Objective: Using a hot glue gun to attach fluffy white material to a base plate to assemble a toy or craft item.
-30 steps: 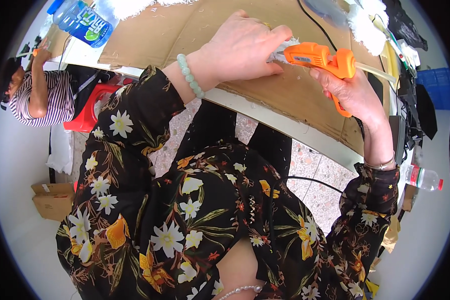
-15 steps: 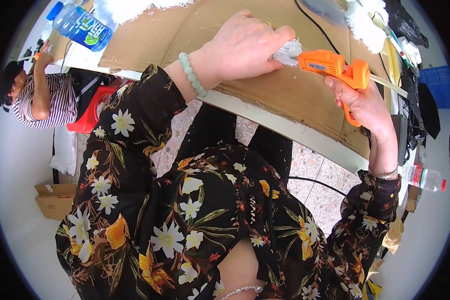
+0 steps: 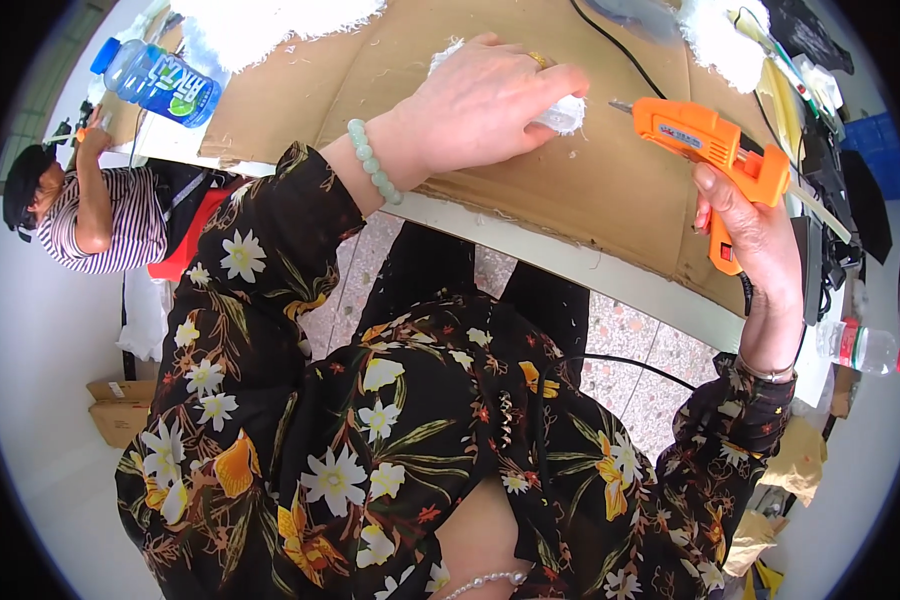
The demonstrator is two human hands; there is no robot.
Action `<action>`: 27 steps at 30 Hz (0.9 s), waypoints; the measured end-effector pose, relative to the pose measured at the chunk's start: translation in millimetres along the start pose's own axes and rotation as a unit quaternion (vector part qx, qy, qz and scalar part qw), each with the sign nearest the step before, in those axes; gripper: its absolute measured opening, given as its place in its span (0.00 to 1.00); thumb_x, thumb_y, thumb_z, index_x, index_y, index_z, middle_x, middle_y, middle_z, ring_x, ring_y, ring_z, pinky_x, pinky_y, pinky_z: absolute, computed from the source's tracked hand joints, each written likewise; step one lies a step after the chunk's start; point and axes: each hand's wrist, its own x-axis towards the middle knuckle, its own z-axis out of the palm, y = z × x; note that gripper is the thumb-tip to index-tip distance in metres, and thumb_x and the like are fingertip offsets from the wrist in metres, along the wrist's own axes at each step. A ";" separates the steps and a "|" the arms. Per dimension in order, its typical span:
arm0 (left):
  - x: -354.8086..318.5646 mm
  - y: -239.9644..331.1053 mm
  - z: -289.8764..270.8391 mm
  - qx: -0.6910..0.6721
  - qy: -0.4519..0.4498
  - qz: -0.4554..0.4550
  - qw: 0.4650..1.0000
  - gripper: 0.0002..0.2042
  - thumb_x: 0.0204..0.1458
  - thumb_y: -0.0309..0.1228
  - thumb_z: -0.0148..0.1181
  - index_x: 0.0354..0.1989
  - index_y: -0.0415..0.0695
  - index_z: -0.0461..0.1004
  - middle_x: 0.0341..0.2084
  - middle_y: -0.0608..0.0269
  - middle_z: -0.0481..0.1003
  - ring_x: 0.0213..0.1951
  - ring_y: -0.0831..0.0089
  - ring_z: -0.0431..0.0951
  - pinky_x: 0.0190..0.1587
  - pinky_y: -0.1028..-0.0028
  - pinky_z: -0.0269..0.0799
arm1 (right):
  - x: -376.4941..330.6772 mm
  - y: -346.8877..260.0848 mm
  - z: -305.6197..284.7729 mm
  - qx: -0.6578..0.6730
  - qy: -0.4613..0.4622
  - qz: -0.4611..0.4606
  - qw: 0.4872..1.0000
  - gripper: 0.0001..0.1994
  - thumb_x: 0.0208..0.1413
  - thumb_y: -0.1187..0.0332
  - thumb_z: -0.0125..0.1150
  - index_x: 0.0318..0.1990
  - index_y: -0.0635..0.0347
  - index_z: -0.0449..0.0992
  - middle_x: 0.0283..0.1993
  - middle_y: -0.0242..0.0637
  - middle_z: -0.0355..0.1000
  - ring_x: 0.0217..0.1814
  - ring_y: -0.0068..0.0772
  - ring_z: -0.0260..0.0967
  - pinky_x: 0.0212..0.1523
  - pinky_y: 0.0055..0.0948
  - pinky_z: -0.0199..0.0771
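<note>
My left hand point(image 3: 490, 100) is closed around a whitish, translucent piece with a fuzzy end point(image 3: 567, 114); most of it is hidden by the fingers, and a bit of white fuzz shows behind the knuckles. In my right hand point(image 3: 755, 225) is an orange hot glue gun point(image 3: 690, 130), gripped by its handle. Its metal nozzle points left toward the fuzzy end, with a gap between them. A pale glue stick point(image 3: 820, 210) sticks out of the gun's back. Both hands are above a brown cardboard sheet point(image 3: 530, 195) on the table.
A blue-capped drink bottle point(image 3: 165, 82) lies at the far left beside white fluffy material point(image 3: 270, 25). More white fluff point(image 3: 725, 40) and a black cable point(image 3: 620, 45) are at the far right. A clear bottle point(image 3: 863, 347) lies at the right. Another person point(image 3: 100, 210) sits at the left.
The glue gun has moved right and toward me, so its nozzle is now away from the fuzzy piece. My left hand has shifted slightly left with that piece.
</note>
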 end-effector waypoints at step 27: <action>22.5 3.1 18.2 0.054 -0.013 -0.126 0.991 0.23 0.38 0.39 0.63 0.45 0.49 0.68 0.33 0.58 0.74 0.39 0.59 0.74 0.43 0.63 0.66 | -1.7 13.2 -1.6 0.107 0.057 -0.016 0.993 0.16 0.52 0.55 0.58 0.35 0.61 0.70 0.20 0.30 0.65 0.23 0.21 0.64 0.26 0.21 0.65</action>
